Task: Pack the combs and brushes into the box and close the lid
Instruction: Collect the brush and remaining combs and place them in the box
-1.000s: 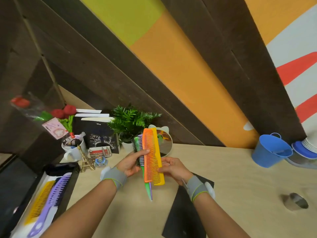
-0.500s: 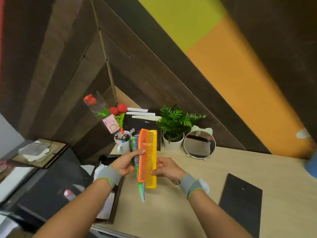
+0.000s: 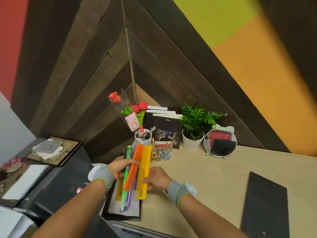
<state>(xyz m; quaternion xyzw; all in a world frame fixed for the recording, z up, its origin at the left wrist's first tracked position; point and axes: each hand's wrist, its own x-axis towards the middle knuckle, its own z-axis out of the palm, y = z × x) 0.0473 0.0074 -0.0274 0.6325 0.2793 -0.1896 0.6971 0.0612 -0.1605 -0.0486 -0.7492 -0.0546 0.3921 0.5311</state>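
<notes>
My left hand (image 3: 122, 167) and my right hand (image 3: 157, 177) hold a bundle together: an orange comb (image 3: 134, 166), a yellow comb (image 3: 143, 170) and a green-handled brush (image 3: 126, 176). The bundle hovers just above the open black box (image 3: 120, 216) at the table's left front corner. The box has a white lining. Inside it lie a purple comb (image 3: 128, 200) and another yellow comb (image 3: 118, 189), partly hidden by the bundle. The flat black lid (image 3: 264, 206) lies on the table to the right.
Behind the box stand a small Eiffel tower model (image 3: 155, 152), a white mug (image 3: 143, 138) with red flowers, a dark book (image 3: 164, 131), a potted plant (image 3: 194, 127) and a round mirror (image 3: 220, 143). The table's edge (image 3: 154, 225) runs just below the box.
The view has swung left and down. Both hands have lowered the bundle of combs from in front of the mug to just above the open box.
</notes>
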